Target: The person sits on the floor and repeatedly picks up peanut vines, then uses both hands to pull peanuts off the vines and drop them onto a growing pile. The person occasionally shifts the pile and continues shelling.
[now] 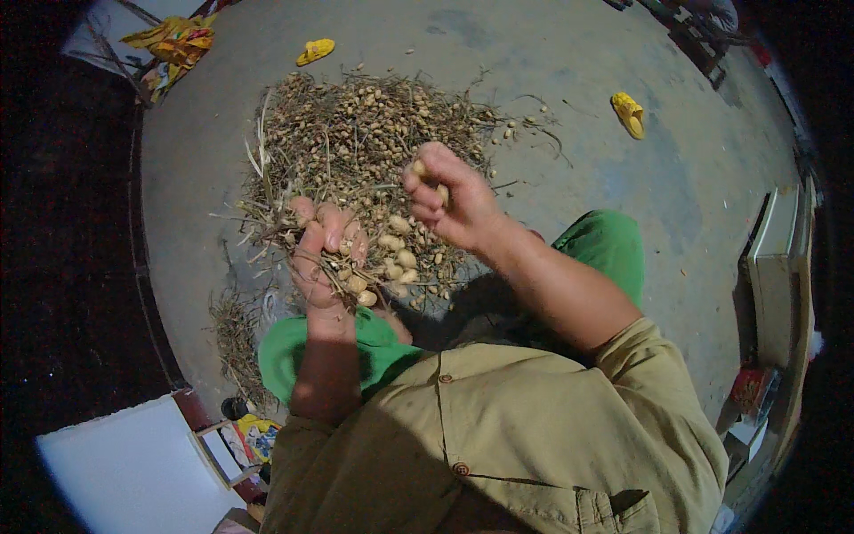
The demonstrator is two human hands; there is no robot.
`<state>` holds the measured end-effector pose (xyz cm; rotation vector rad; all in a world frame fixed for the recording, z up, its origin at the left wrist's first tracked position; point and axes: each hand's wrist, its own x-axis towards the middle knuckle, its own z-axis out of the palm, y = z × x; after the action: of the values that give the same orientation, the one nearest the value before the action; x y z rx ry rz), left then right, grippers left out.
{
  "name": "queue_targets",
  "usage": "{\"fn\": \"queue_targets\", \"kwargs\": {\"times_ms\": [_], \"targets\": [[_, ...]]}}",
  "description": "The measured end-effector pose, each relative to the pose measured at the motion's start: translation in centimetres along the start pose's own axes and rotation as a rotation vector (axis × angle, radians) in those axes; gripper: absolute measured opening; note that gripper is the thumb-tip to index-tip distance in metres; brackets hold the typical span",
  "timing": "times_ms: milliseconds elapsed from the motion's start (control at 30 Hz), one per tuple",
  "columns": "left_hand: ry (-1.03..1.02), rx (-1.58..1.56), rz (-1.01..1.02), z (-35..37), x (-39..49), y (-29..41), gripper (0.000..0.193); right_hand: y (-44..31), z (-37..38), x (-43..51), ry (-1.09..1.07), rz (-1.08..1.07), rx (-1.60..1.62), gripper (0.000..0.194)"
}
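Note:
My left hand [327, 247] is closed around a bunch of dried peanut plants [267, 213], with stalks poking out to the left. Several pale peanut pods [398, 250] hang at the roots on the bunch's right side. My right hand [450, 190] is raised to the right of the bunch, its fingers curled around a few loose peanut pods [443, 194]. Beneath and beyond both hands spreads a heap of peanuts and dry stems [373, 113] on the concrete floor.
Two yellow slippers lie apart on the floor, one slipper [315, 51] beyond the heap and another slipper [628, 115] to the right. A smaller pile of stalks [237, 340] lies by my left knee. A pale box-like object [777, 267] stands along the right edge.

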<state>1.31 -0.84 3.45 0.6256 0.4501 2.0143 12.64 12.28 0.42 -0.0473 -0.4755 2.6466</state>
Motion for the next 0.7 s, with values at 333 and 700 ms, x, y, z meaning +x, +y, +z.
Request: {"fn": "queue_targets", "kwargs": {"times_ms": [333, 700], "targets": [[0.061, 0.038, -0.113, -1.1, -0.3, -0.1, 0.030, -0.7, 1.9, 0.1, 0.029, 0.086, -0.310, 0.015], [0.280, 0.923, -0.085, -0.9, -1.0, -2.0, 0.024, 0.8, 3.8, 0.2, 0.050, -0.272, -1.359, 0.025]]}}
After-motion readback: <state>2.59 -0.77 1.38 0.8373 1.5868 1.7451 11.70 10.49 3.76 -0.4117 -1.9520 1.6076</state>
